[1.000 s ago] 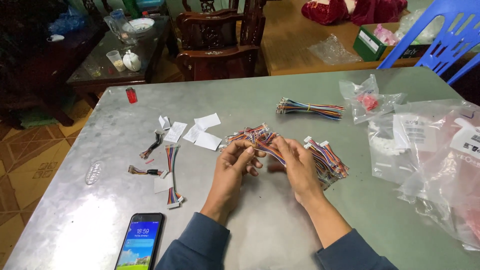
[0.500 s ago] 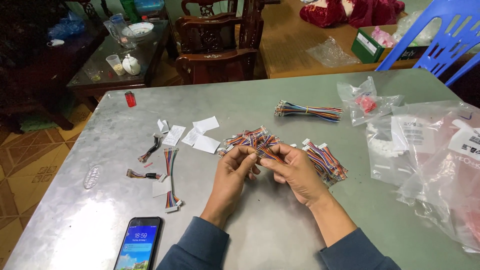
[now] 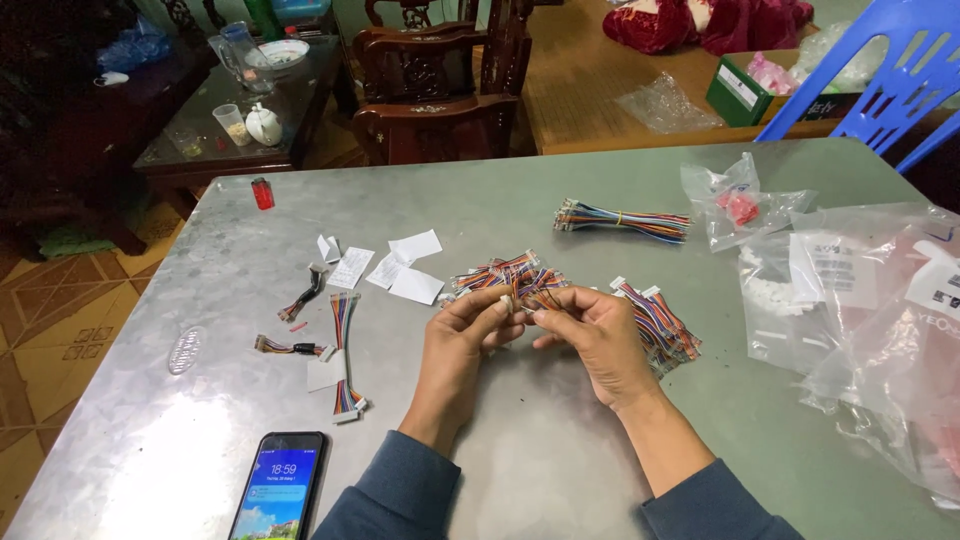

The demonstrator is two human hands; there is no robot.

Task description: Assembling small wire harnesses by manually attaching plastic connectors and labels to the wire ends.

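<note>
Short multicoloured wire harness with a small white plug point(image 3: 522, 297), pinched between both hands just above the middle of the grey metal bench point(image 3: 500, 210). Left hand point(image 3: 462, 338) with thumb and forefinger closed on the plug end; other fingers curled loosely below. Right hand point(image 3: 598, 335) gripping the wires of the same harness from the other side, fingertips nearly touching those of the left. Dark blue sleeves on both forearms.

Just behind the hands, a loose heap of similar coloured harnesses point(image 3: 503, 273) lying on the bench. Just right of the right hand, a second heap of striped harnesses with white plugs point(image 3: 660, 322). Farther back, a longer tied bundle of coloured wires point(image 3: 622, 219), well apart from the hands.

To the left, several white paper slips point(image 3: 400, 265) scattered flat, and nearer the edge a few single harnesses point(image 3: 342, 345) laid out, one on a small white slip. Near the bottom edge, a black smartphone with lit screen point(image 3: 277, 494), face up. Far left corner, a small red lighter point(image 3: 262, 192) standing upright.

To the right, clear plastic bags point(image 3: 850, 300) heaped on the bench, one smaller bag holding red parts point(image 3: 738, 205).

Beyond the bench, a dark carved wooden chair point(image 3: 440, 95), a low glass-topped table with cups point(image 3: 240, 100), and a blue plastic chair point(image 3: 890, 85).
</note>
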